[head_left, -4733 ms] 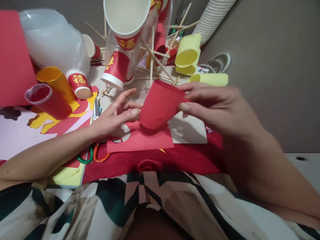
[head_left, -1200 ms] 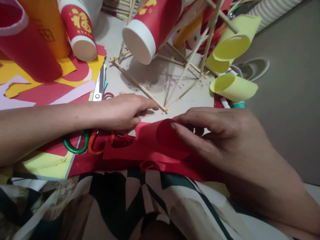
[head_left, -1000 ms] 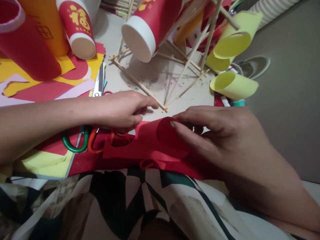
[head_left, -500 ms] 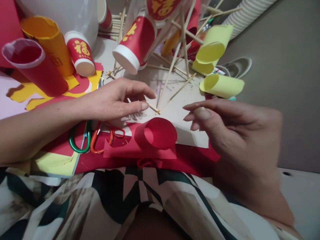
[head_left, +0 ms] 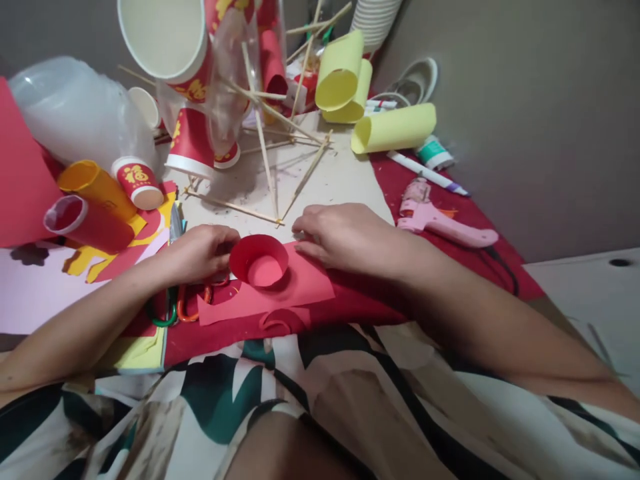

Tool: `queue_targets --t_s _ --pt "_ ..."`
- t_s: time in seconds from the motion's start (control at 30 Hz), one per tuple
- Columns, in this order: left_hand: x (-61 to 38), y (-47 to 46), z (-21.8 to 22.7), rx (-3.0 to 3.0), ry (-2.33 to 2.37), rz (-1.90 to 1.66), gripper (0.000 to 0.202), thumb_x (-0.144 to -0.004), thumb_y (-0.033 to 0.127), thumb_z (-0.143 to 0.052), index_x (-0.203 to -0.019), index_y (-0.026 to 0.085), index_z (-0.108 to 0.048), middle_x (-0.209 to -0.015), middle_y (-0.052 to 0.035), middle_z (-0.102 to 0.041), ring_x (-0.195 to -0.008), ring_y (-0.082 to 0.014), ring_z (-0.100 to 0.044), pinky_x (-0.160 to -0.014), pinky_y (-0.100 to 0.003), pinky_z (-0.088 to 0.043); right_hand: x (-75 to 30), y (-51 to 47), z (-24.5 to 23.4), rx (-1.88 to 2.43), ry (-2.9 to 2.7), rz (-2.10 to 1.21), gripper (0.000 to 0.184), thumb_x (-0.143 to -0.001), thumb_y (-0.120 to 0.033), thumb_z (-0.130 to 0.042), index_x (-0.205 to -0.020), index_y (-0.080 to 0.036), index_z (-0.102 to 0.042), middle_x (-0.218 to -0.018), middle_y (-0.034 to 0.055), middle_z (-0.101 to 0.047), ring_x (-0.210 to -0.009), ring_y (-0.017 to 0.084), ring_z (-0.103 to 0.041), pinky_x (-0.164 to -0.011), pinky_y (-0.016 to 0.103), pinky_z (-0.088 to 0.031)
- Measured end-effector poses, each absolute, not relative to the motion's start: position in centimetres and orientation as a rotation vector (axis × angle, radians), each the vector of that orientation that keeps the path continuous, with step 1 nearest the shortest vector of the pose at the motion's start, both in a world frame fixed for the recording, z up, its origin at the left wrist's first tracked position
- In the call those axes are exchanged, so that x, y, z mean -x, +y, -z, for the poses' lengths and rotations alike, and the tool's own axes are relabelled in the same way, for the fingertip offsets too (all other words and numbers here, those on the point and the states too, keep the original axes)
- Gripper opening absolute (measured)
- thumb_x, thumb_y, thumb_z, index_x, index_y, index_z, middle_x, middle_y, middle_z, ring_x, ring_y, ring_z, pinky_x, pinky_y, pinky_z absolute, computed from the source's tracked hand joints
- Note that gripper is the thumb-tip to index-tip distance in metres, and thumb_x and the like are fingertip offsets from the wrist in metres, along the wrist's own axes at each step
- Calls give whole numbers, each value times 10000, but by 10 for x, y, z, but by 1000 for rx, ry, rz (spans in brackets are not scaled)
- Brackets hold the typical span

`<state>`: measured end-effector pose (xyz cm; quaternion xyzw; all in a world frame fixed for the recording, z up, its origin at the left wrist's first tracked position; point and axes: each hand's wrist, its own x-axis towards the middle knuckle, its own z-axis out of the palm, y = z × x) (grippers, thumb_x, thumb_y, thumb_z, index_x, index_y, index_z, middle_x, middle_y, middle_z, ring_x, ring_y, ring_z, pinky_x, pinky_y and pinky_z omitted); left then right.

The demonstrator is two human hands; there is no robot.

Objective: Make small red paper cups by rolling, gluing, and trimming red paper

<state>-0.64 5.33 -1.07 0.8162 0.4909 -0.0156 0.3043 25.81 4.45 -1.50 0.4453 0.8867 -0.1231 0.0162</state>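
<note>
A red paper tube (head_left: pixel 260 261) stands upright, its round opening facing up, on a cut piece of red paper (head_left: pixel 305 283) in front of me. Just left of the tube is my left hand (head_left: pixel 209 252), its fingers loosely bent and apart; whether they touch the tube I cannot tell. My right hand (head_left: pixel 340 233) hovers at the far right edge of the red paper, fingers curved and slightly spread, with nothing visible in them. Beyond both hands rises a frame of wooden sticks (head_left: pixel 260 143). Scissors with green and orange handles (head_left: pixel 187 305) lie partly beneath my left wrist.
Red cups with gold characters (head_left: pixel 193 141) hang in clear plastic by the stick frame. Yellow paper tubes (head_left: pixel 395 128) and a pink glue gun (head_left: pixel 445 223) lie to the right. Left are an orange paper tube (head_left: pixel 97 193), another red tube (head_left: pixel 85 223) and paper scraps.
My right hand has moved left and inward, its pinched fingers loosening. My left hand has drawn back from the stick frame to beside the red paper tube. The view has shifted.
</note>
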Motion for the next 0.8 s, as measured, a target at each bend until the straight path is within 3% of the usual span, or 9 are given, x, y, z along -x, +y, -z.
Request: queue_targets --t_s 0.33,0.67,0.8 --pt "0 44 11 -2216 1363 22 88 -741 208 -525 -722 188 -608 -815 -59 -706 -714 -181 -632 -651 -270 -462 -255 51 23 -1337 2710 369 248 -972 -196 -455 -986 -154 -699 -1056 146 -749 -895 249 -673 -652 329 -351" --pt "-4 31 10 -2193 1467 50 86 -774 214 -528 -829 199 -592 -815 -56 -711 -683 -178 -623 -633 -262 -433 -257 53 30 -1345 2714 411 254 -947 -224 -482 -970 -153 -725 -995 156 -754 -800 237 -657 -643 329 -366" --pt "-2 34 13 -2203 1449 41 114 -785 262 -555 -861 197 -609 -888 -71 -726 -785 -209 -659 -673 -278 -463 -258 54 29 -1371 2711 427 234 -948 -235 -504 -987 -154 -720 -1012 165 -752 -807 243 -658 -652 331 -374"
